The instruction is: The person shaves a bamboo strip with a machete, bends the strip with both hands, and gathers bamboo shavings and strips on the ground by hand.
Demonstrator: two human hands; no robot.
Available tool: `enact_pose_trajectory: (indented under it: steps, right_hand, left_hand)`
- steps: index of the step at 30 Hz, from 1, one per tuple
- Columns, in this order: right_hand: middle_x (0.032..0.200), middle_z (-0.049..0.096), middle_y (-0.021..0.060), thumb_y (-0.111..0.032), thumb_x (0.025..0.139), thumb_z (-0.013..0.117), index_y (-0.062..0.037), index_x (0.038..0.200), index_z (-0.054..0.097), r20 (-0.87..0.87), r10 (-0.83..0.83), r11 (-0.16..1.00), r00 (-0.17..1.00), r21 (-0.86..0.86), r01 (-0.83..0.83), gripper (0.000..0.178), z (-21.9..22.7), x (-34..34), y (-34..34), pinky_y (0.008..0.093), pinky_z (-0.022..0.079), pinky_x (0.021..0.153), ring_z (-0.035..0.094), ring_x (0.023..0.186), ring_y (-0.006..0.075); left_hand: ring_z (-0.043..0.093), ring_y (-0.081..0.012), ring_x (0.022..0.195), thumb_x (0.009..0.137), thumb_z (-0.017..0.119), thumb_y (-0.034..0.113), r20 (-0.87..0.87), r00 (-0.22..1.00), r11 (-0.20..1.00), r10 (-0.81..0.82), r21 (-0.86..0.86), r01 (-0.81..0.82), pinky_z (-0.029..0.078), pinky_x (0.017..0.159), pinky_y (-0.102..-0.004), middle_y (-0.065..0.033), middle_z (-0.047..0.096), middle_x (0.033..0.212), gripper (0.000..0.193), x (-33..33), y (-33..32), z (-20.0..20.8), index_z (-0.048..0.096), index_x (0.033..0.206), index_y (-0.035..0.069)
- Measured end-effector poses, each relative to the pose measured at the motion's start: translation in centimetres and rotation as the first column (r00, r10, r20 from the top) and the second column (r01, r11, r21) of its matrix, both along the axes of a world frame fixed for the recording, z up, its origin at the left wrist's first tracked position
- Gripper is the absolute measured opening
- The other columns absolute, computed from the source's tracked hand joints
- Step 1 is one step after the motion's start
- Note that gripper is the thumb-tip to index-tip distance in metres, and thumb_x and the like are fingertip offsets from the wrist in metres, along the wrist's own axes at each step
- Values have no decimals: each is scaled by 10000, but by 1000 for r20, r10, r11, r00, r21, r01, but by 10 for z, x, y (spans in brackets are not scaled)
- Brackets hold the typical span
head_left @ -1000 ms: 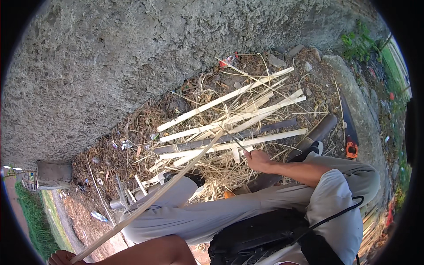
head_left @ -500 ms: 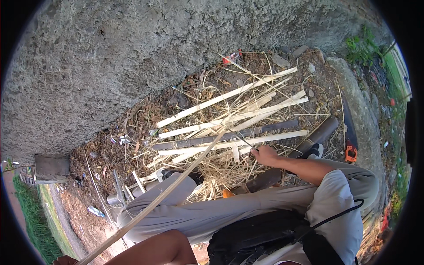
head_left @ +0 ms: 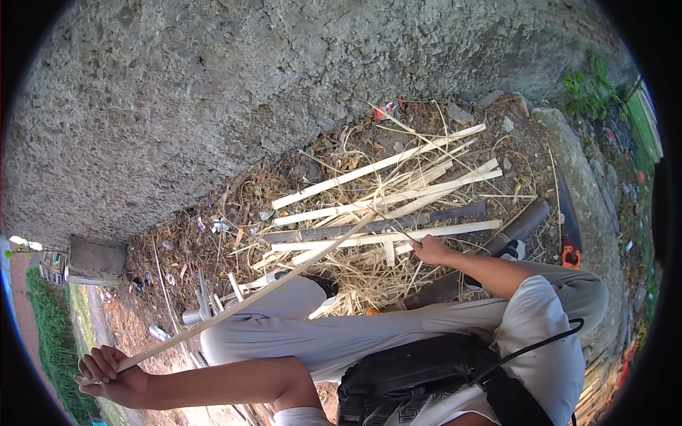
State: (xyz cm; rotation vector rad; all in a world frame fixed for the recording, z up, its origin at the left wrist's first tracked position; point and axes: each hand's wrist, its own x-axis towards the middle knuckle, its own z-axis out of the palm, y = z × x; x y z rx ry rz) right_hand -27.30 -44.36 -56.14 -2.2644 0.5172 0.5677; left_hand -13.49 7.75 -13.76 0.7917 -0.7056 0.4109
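Observation:
A long pale bamboo strip (head_left: 266,287) runs diagonally from the lower left to the middle of the view. My left hand (head_left: 114,375) is closed around its near end, with the arm stretched out to the left. Gripped in my right hand (head_left: 433,250) is a thin, dark-bladed knife (head_left: 402,231), its handle hidden by the fingers. The blade points up and left, meeting or crossing the strip's far end; exact contact is too small to tell. Beneath it lie several split bamboo strips (head_left: 419,233) and a heap of thin shavings (head_left: 362,284).
A rough grey wall (head_left: 177,92) rises on the far side. At right, a handsaw (head_left: 566,220) with an orange handle lies by a stone ledge (head_left: 586,192). A dark bamboo pole (head_left: 526,218) rests near my feet. My bent legs (head_left: 398,323) and a black bag (head_left: 415,376) are close in.
My left hand has come up into fuller view at the lower left, still on the strip. The strip now lies at a flatter slant. My right hand keeps the knife near its far end.

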Motion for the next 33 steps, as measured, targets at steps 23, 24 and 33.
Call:
enact_pose_trajectory:
  steps: [23,24,33]
  right_hand:
    - [461,486,50,-500,972,412,24,825,639,-224,-254,936,941,190,297,590,22,5,6,335,366,367,465,348,166]
    - [456,475,43,-507,974,404,23,868,641,-258,-269,916,928,230,329,590,27,4,4,331,354,364,456,346,162]
    - [492,357,-41,-540,971,393,54,894,591,-314,-263,748,912,530,399,631,8,9,-11,267,322,360,348,365,95]
  left_hand:
    - [311,-421,1284,963,460,431,-212,974,855,85,-487,-181,155,1127,-627,-237,351,1218,566,26,-41,-34,248,1164,-55]
    - [311,-421,1284,963,460,431,-212,974,855,83,-486,-179,155,1127,-627,-237,351,1218,566,32,-30,-39,248,1164,-55]
    - [544,-352,1049,978,450,417,-304,919,954,251,-84,-288,402,1008,-559,-184,503,1178,484,50,-61,-40,416,1174,-24]
